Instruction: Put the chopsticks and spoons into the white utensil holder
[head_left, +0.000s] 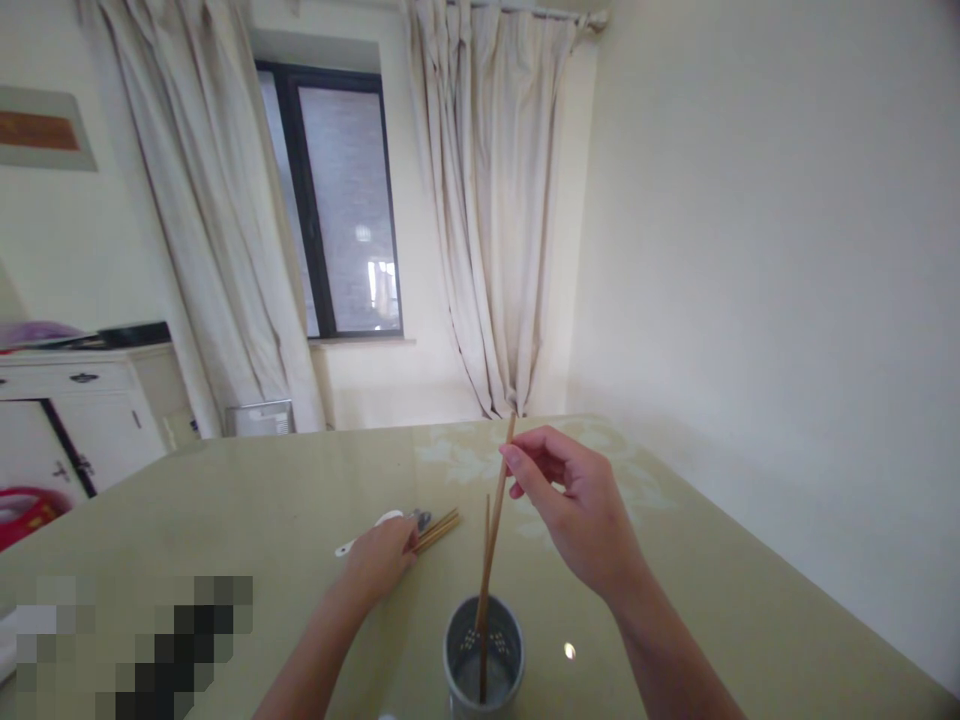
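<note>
My right hand point(577, 500) pinches a wooden chopstick point(498, 510) near its upper end. The chopstick slants down, its lower end inside a grey metal utensil holder point(484, 655) with perforated walls. Another chopstick point(487, 515) leans in the same holder. My left hand point(379, 555) rests on the table, fingers curled round several chopsticks point(437, 532) whose ends stick out to the right. Partly hidden behind that hand lie a white utensil point(388, 517), perhaps a spoon, and a shiny metal piece point(422, 519).
The pale green glossy table point(262, 500) reaches towards a wall, a window point(349, 210) and curtains point(495, 200). A white cabinet point(82, 400) stands at the left, with a red object point(30, 515) near it. Blurred blocks cover something at the lower left.
</note>
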